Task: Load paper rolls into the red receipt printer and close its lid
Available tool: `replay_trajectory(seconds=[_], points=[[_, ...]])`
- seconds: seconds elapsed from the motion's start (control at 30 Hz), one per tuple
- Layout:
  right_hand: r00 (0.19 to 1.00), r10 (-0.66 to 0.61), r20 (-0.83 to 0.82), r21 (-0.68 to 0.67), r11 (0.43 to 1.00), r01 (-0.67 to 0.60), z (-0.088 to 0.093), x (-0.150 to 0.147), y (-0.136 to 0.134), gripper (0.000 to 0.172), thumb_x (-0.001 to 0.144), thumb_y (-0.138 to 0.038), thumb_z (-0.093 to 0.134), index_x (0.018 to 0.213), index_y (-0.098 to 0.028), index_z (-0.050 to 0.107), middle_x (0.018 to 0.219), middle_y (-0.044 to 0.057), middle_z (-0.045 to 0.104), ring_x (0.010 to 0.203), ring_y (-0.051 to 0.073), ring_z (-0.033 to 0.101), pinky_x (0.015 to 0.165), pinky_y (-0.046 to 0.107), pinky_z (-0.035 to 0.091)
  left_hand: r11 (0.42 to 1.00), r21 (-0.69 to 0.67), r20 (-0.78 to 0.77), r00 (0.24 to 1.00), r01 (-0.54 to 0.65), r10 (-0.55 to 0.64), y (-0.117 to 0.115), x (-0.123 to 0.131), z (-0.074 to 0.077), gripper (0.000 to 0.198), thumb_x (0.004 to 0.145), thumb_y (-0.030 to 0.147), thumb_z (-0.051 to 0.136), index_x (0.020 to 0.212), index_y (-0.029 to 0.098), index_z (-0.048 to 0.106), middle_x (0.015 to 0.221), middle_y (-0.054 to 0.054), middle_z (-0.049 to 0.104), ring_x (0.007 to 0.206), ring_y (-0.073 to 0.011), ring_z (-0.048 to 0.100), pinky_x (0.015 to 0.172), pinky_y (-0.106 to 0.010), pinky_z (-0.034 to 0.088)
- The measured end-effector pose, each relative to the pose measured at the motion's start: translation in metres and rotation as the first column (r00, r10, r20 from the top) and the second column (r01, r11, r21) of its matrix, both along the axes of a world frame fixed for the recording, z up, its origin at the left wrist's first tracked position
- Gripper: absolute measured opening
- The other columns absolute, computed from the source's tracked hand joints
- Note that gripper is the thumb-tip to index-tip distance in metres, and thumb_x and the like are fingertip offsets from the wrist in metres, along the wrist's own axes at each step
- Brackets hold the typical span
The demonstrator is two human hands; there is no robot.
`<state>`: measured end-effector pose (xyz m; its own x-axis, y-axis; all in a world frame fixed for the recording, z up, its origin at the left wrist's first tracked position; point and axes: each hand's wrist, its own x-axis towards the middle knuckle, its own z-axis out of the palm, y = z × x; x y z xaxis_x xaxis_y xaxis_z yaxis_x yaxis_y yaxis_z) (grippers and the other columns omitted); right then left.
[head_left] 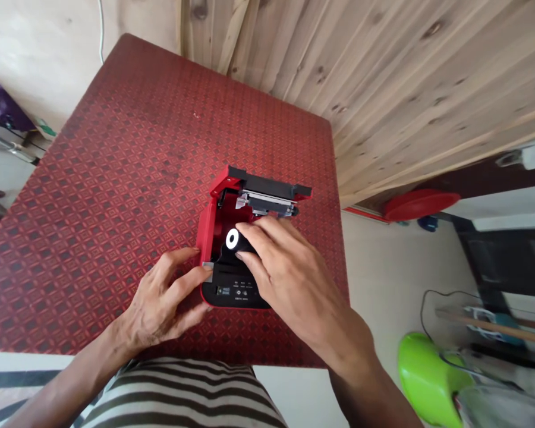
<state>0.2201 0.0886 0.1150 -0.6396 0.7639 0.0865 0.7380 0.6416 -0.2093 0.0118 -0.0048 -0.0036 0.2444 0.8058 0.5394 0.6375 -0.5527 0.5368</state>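
Observation:
A small red and black thermal printer (208, 229) sits on the table with its lid (267, 184) raised at the back. My left hand (160, 297) grips the printer's left side, fingers on the front left corner and side wall. My right hand (285, 267) reaches over the open compartment. Between its thumb and fingers is a small paper roll (232, 239), its white ring-shaped end with a dark hole facing left. The roll's side looks dark and is mostly covered by my fingers. Printed marks show on the black front panel (238, 291); its right part is hidden.
The table (160, 148) has a red patterned cover, and its front edge lies close to my body. A wooden plank wall (383, 71) stands behind and to the right. On the floor side at right are a green stool (423, 374) and a red basin (421, 205).

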Motion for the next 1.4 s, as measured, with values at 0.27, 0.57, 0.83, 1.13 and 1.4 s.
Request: replay_trajectory(seconds=[0.27,0.57,0.83,1.13,1.4], points=[[0.956,0.083,-0.281,-0.267,0.950,-0.161,0.070,0.066,-0.011,0.028,0.110,-0.045,0.052,0.130,-0.035,0.069,0.102,0.004,0.081,0.092,0.023,0.080,0.076,0.031,0.065,1.000,-0.010,0.005,1.000,-0.002,0.002,-0.002,0.000,0.000,0.042,0.103,0.036,0.062,0.138,0.014,0.056,0.134,-0.022,0.059,0.122,-0.0282,0.064,0.087,-0.036,0.066],[0.997,0.015,-0.073,-0.109,0.994,-0.023,-0.006,0.011,0.012,0.025,0.094,-0.010,0.075,0.116,-0.018,0.068,0.108,0.007,0.079,0.097,0.025,0.077,0.085,0.038,0.061,1.000,-0.005,0.005,1.000,-0.003,0.003,0.000,0.001,-0.001,0.041,0.103,0.036,0.062,0.138,0.015,0.055,0.134,-0.021,0.059,0.121,-0.0270,0.064,0.087,-0.036,0.066],[0.991,0.020,0.132,-0.003,1.000,-0.020,-0.019,-0.009,0.010,0.015,0.096,-0.007,0.070,0.106,-0.017,0.070,0.096,0.009,0.077,0.095,0.028,0.072,0.082,0.040,0.058,1.000,-0.011,0.006,1.000,-0.009,0.009,0.002,0.001,0.002,0.036,0.105,0.037,0.058,0.136,0.017,0.055,0.134,-0.020,0.059,0.119,-0.0257,0.065,0.085,-0.035,0.067],[0.970,0.030,0.241,-0.101,0.995,-0.006,-0.023,-0.017,0.026,0.019,0.095,-0.005,0.070,0.107,-0.018,0.071,0.096,0.009,0.079,0.090,0.025,0.074,0.078,0.036,0.053,1.000,-0.016,0.016,1.000,-0.011,0.011,0.001,0.002,0.001,0.038,0.103,0.035,0.062,0.135,0.017,0.056,0.133,-0.021,0.060,0.117,-0.0268,0.067,0.084,-0.035,0.067],[0.994,0.044,0.099,-0.179,0.984,-0.025,-0.023,-0.010,0.027,0.021,0.098,-0.003,0.062,0.110,-0.017,0.072,0.108,0.010,0.081,0.098,0.027,0.076,0.087,0.041,0.059,1.000,-0.016,0.024,1.000,-0.002,0.002,0.002,0.001,0.002,0.038,0.102,0.034,0.063,0.136,0.018,0.056,0.134,-0.020,0.060,0.118,-0.0257,0.067,0.085,-0.035,0.067]])
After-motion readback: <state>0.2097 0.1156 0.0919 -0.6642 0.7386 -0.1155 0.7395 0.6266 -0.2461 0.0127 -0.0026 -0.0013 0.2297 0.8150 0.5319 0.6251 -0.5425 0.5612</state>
